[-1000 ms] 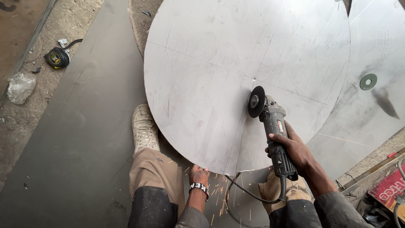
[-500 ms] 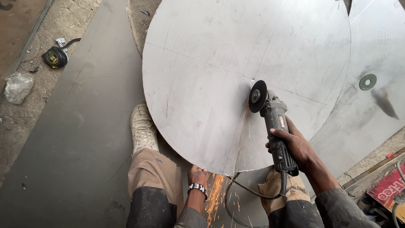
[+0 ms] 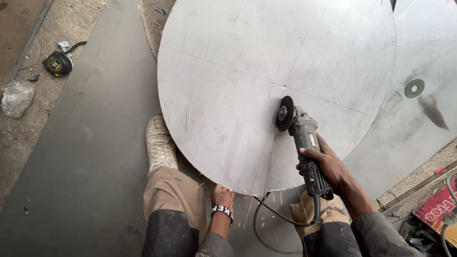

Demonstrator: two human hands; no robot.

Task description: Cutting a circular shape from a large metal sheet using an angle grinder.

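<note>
Sparks fall near your left hand (image 3: pixel 222 195) pinching the near edge of the round steel sheet (image 3: pixel 238 81) lying flat, so keep your right hand (image 3: pixel 328 166), wrapped around the angle grinder (image 3: pixel 302 143), tracking the scribed line steadily.

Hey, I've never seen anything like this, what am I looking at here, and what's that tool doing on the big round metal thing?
This is one picture, from a camera worn on a person's head, looking down at their own hands and legs. The right hand grips an angle grinder, a handheld power tool with a spinning cutting disc. The disc meets a large round metal sheet along a straight cut line running from near the centre to the near edge. The left hand holds that near edge, and sparks fall below it. The sheet lies over other flat metal sheets on the ground. A tape measure and a crumpled plastic bag lie to the left; a loose green disc lies to the right.
</note>
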